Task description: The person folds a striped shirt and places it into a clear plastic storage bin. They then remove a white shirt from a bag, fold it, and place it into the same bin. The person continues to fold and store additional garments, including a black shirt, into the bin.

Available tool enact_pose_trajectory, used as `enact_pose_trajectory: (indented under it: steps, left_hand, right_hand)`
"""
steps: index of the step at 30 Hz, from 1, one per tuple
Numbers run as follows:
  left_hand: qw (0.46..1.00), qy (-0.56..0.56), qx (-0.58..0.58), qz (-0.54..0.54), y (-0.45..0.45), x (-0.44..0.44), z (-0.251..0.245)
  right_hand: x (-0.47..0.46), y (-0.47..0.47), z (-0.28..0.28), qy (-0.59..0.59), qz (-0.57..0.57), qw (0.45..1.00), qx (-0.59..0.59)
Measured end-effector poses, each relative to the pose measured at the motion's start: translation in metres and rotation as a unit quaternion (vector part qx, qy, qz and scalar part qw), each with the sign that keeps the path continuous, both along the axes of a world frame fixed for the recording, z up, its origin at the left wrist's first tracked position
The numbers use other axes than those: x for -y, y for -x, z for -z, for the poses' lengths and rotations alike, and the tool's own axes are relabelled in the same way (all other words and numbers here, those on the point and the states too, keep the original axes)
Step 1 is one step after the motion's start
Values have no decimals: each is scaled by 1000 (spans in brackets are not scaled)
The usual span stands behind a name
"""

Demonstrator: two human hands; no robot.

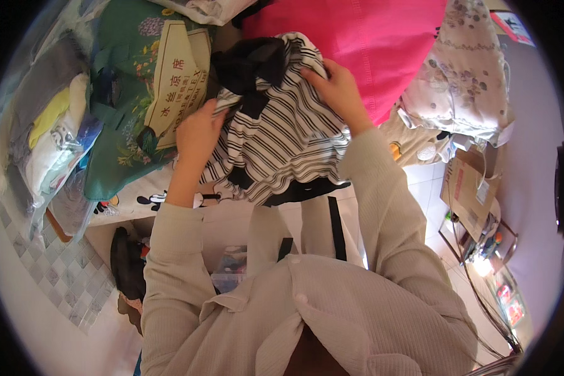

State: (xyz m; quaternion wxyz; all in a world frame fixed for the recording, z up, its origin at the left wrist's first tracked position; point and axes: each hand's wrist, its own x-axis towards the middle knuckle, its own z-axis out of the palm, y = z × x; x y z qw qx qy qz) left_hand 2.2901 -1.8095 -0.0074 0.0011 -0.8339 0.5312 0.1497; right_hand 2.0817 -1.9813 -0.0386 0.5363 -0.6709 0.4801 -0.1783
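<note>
Both of my hands are on a black-and-white striped garment (282,136) with black parts (251,63) bunched near its top. My left hand (199,129) pinches a striped fold at the garment's left side. At the upper right, my right hand (336,91) grips the striped edge between thumb and fingers. The cloth hangs in loose folds in front of me, and a black hem shows along its bottom. Behind it lies a bright pink fabric item (357,42). Left of the garment is a green floral fabric bag (127,94) with a cream printed label.
Clear plastic bags of folded cloth (51,127) sit at the far left. A floral quilted bundle (460,70) lies at the right, on a cartoon-print beige cover (136,197). Beyond it, a cardboard box (472,188) stands low against the wall. A dark bag (124,263) is at lower left.
</note>
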Motion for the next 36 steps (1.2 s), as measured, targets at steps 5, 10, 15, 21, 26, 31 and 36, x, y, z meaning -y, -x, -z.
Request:
enact_pose_trajectory:
  steps: [5, 10, 15, 21, 26, 31, 36]
  left_hand:
    - [921, 219, -279, -163, -10, 26, -51]
    - [973, 191, -108, -67, -17, 106, -6]
    - [928, 331, -38, 165, 14, 124, -5]
    - [889, 92, -132, 430, 54, 41, -25]
    - [880, -19, -241, 409, 25, 49, -23]
    - [790, 18, -558, 256, 40, 114, -67]
    - [923, 259, -202, 200, 61, 125, -30]
  right_hand:
    - [9, 100, -75, -61, 91, 993, 34]
    - [67, 123, -38, 111, 147, 981, -66]
    - [64, 102, -15, 370, 200, 903, -89]
    - [-23, 76, -19, 278, -105, 954, 32]
    - [-53, 86, -26, 197, -224, 953, -52]
    - [-64, 92, -36, -203, -159, 922, 288]
    - [-65, 85, -17, -369, 172, 816, 409]
